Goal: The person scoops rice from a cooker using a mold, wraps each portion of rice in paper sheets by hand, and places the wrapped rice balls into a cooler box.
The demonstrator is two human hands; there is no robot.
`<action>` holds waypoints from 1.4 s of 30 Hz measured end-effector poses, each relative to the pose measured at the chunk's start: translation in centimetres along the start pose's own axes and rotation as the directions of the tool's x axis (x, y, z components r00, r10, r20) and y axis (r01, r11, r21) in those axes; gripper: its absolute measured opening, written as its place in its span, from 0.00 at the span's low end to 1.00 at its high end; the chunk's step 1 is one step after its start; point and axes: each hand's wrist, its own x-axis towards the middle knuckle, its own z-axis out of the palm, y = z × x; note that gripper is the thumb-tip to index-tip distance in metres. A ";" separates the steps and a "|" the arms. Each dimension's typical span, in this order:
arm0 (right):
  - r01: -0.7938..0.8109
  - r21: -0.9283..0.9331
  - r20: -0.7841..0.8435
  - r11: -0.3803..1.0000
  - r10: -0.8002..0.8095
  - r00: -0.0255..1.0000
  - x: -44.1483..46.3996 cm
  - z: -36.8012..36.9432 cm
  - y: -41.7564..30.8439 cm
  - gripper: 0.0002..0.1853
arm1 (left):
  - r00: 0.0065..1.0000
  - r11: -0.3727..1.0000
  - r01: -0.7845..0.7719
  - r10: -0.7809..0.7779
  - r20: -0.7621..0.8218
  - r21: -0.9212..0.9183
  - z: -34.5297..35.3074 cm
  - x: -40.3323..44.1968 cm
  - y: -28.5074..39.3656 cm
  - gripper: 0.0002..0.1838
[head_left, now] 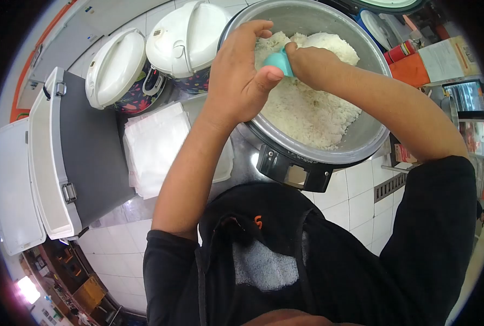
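The right hand (313, 66) clamps a teal scoop (278, 63), partly hidden by its fingers, at the rice (312, 119) in the pot (312, 19); the left hand's (239, 76) thumb and fingers spread apart, any scoop contact unclear

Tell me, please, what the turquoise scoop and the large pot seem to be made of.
Turquoise scoop: probably plastic, smooth, judging by its even colour.
Large pot: apparently metal inside, satin-like, given the silvery grey wall with soft sheen; whether aluminium or steel, I cannot tell.
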 end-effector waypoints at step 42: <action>0.165 0.170 0.430 0.971 -0.224 0.875 -3.9 1.7 -1.8 0.24 | 0.858 0.946 -0.279 0.169 -0.484 -0.163 1.7 -3.4 -3.5 0.57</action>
